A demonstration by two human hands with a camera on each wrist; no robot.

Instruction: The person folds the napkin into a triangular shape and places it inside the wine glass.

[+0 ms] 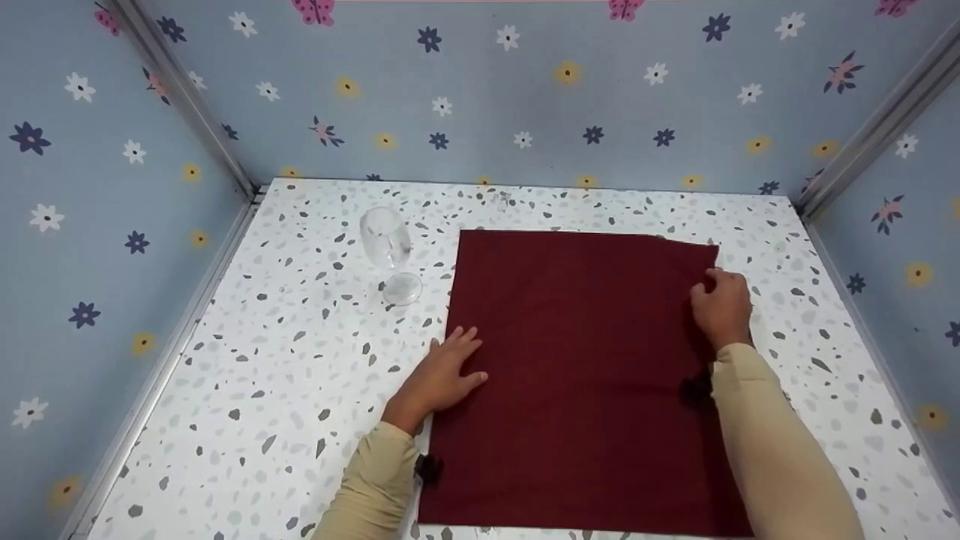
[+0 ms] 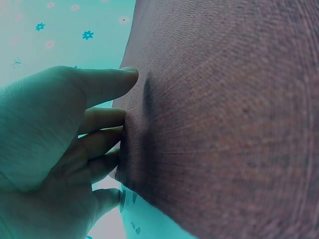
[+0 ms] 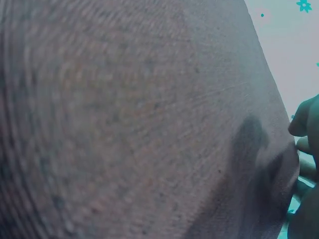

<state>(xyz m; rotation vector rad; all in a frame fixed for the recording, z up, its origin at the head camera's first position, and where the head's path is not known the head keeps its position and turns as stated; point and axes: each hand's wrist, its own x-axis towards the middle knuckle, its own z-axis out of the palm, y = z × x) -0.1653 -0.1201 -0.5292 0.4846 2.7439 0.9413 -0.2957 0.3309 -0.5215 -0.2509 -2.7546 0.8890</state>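
A dark red cloth point(image 1: 577, 375) lies spread over the speckled table. My left hand point(image 1: 446, 371) rests on its left edge, fingers fairly straight and thumb apart; the left wrist view shows the fingertips point(image 2: 130, 77) touching the fabric. At the upper part of the cloth's right edge, my right hand point(image 1: 724, 304) has its fingers curled and pinches the edge just below the far right corner. Only part of that hand point(image 3: 306, 149) shows at the side of the right wrist view, with its shadow falling on the cloth.
A clear stemmed glass point(image 1: 386, 240) is on the table point(image 1: 247, 360), left of the cloth's far left corner. Flower-patterned panels point(image 1: 480, 97) enclose the table at the back and both sides, with metal strips point(image 1: 180, 97) at the corners.
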